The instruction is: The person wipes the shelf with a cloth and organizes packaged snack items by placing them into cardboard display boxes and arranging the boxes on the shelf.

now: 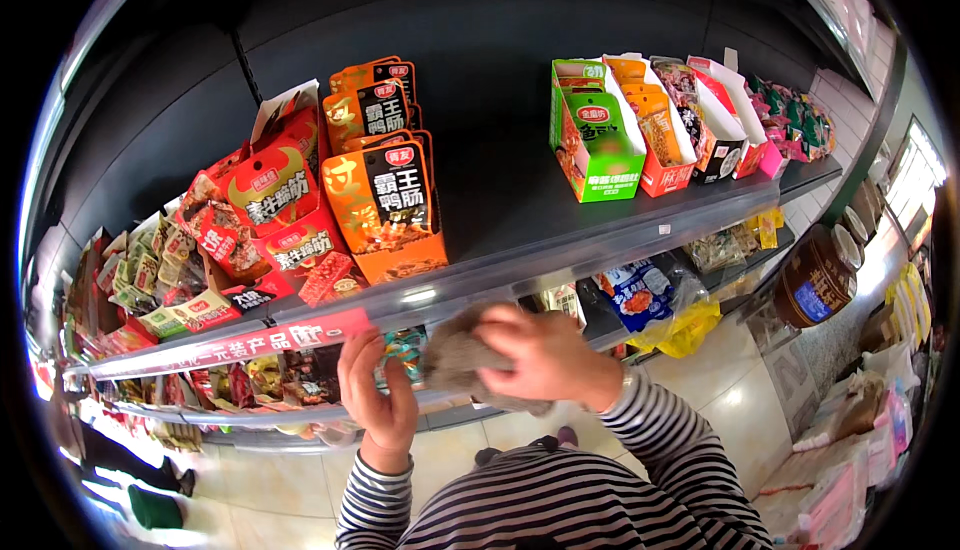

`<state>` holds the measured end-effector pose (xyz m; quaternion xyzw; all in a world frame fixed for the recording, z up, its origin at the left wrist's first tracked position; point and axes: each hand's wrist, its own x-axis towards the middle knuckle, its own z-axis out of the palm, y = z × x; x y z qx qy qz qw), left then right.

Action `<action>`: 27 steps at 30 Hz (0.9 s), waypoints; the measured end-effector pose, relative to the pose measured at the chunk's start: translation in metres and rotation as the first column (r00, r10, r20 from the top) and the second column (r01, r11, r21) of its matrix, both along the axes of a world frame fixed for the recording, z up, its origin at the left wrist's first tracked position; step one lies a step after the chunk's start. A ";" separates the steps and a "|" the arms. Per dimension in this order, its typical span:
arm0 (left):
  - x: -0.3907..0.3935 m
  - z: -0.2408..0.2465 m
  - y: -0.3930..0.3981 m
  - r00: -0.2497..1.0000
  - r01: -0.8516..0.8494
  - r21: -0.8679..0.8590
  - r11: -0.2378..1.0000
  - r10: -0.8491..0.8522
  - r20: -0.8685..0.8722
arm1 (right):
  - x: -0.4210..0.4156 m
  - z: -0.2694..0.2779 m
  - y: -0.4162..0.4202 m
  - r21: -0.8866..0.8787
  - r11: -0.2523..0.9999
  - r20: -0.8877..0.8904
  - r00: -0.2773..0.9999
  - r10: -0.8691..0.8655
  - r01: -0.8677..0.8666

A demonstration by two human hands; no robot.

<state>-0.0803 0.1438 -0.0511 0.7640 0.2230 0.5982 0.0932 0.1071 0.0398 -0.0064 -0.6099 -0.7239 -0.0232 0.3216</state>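
Note:
My right hand [551,355] grips a grey-brown cloth [459,355], blurred, just in front of the shelf's front edge. My left hand [379,396] is raised to its left, its fingertips at the right end of a red printed strip [285,336] on the shelf's edge rail. Whether the fingers pinch the strip or only touch it is unclear. Above both hands runs the dark metal shelf [495,227], with a bare stretch between two groups of snacks. Nearest my left hand on it stands an orange display box of snack pouches [382,205].
Red snack packets [274,190] fill the shelf's left side. Toward the right stand a green display box [600,137] and an orange-red one [660,137]. A lower shelf holds a blue packet [637,291]. Large brown jars [814,280] stand at right. Another person's legs [127,452] show at lower left, near a green bin [154,506].

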 end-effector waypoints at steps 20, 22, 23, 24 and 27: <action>0.275 0.102 0.013 0.703 0.183 0.133 0.974 -0.035 -0.710 | 0.212 -0.046 -0.179 0.166 0.920 -0.985 0.109 0.135 0.355; 0.279 0.103 0.002 0.709 0.175 0.133 0.976 -0.031 -0.705 | 0.216 -0.047 -0.176 0.133 0.902 -0.991 0.046 0.126 0.411; 0.280 0.106 -0.002 0.696 0.164 0.127 0.978 -0.023 -0.718 | 0.218 -0.046 -0.175 0.117 0.893 -0.992 0.019 0.121 0.434; 0.280 0.106 -0.005 0.683 0.152 0.121 0.981 -0.015 -0.730 | 0.223 -0.045 -0.173 0.136 0.899 -0.991 0.072 0.117 0.416; 0.276 0.106 0.001 0.704 0.179 0.107 0.978 -0.051 -0.708 | 0.242 -0.026 -0.165 0.166 0.950 -0.957 0.274 0.090 0.265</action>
